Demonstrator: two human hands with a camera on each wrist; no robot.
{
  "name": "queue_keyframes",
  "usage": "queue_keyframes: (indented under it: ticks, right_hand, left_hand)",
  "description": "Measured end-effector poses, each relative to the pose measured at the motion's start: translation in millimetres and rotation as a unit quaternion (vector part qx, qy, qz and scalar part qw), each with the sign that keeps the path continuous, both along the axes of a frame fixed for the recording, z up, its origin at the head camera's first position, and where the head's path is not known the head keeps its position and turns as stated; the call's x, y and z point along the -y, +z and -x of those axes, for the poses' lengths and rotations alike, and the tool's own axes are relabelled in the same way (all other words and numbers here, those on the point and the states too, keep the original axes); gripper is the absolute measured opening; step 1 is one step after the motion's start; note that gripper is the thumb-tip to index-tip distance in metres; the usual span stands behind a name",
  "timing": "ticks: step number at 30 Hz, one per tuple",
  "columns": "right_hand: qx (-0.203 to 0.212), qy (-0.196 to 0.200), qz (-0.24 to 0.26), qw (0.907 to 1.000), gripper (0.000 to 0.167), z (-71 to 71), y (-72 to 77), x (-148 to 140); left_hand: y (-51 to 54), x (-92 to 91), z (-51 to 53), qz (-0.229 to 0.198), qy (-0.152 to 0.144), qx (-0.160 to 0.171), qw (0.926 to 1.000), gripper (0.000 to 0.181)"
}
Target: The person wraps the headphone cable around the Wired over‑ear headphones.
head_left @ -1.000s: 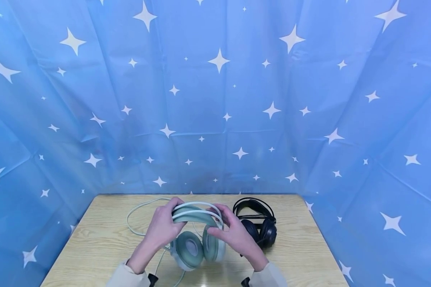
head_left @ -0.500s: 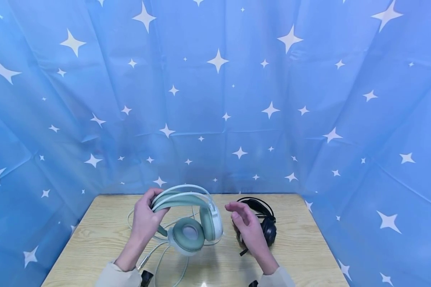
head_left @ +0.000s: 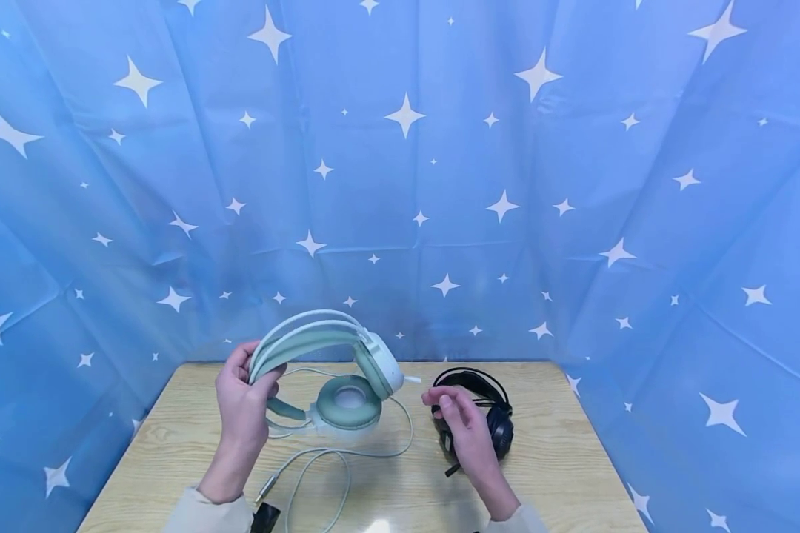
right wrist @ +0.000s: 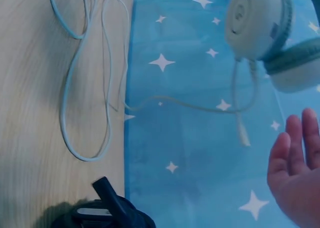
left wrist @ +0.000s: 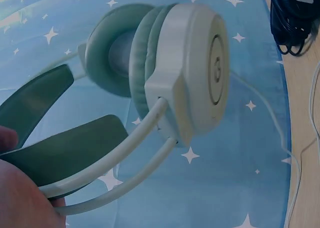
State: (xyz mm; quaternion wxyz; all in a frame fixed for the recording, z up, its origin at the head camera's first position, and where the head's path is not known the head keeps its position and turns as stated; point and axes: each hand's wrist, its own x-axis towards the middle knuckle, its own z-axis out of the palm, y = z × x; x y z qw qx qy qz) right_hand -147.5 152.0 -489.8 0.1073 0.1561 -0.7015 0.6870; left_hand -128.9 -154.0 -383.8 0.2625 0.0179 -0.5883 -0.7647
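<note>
My left hand (head_left: 242, 403) grips the headband of a pale mint-and-white headset (head_left: 320, 340), holding it tilted above the table. Its two green-padded ear cups hang to the right of the hand; in the left wrist view the white outer shell of one ear cup (left wrist: 200, 68) faces the camera. A short white microphone stub (head_left: 412, 379) sticks out from the upper cup. My right hand (head_left: 470, 433) hovers apart from that headset, fingers loosely bent and holding nothing, also visible in the right wrist view. Behind it lies a black headset (head_left: 500, 429), partly hidden by the hand.
A pale cable (head_left: 373, 453) loops across the wooden table (head_left: 553, 488), with its metal-tipped plug (head_left: 264, 488) near the front left. A blue star-printed curtain (head_left: 400, 185) surrounds the table at the back and sides. The black headset's microphone (head_left: 452, 470) points toward the front.
My right hand has let go of the mint headset and moved right. The left hand has lifted the headset up and left, tilting it; more cable now shows on the table.
</note>
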Motion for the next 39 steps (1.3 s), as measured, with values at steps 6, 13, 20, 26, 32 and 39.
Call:
queue_keyframes:
  ticks: [6, 13, 20, 26, 32, 39]
  right_hand:
    - [0.018, 0.016, -0.031, 0.9992, 0.019, -6.5, -10.7, 9]
    - [0.072, 0.041, -0.069, 0.9942, 0.016, -8.4, -21.7, 22]
    - [0.09, -0.014, -0.041, 0.995, 0.028, 6.1, -21.2, 23]
    - [0.094, 0.016, -0.006, 0.9954, 0.044, 27.3, -16.3, 14]
    - [0.067, 0.134, 0.007, 0.9887, 0.06, 44.0, -11.0, 5]
    - [-0.002, 0.177, -0.109, 0.9782, 0.049, 49.0, -16.8, -4]
  left_hand:
    - [4.2, 0.6, -1.5, -0.061, 0.0, -0.035, 0.9975, 0.034]
    - [7.5, 0.7, -0.5, -0.118, -0.012, -0.048, 0.9917, 0.032]
    - [8.7, 4.5, -2.1, -0.161, -0.062, -0.045, 0.9839, 0.032]
    - [6.6, 7.0, -3.2, -0.162, -0.139, -0.088, 0.9729, 0.036]
    - [3.4, 10.1, -2.6, -0.142, -0.202, -0.131, 0.9602, 0.037]
    - [2.2, 13.1, -1.9, -0.105, -0.214, -0.129, 0.9624, 0.035]
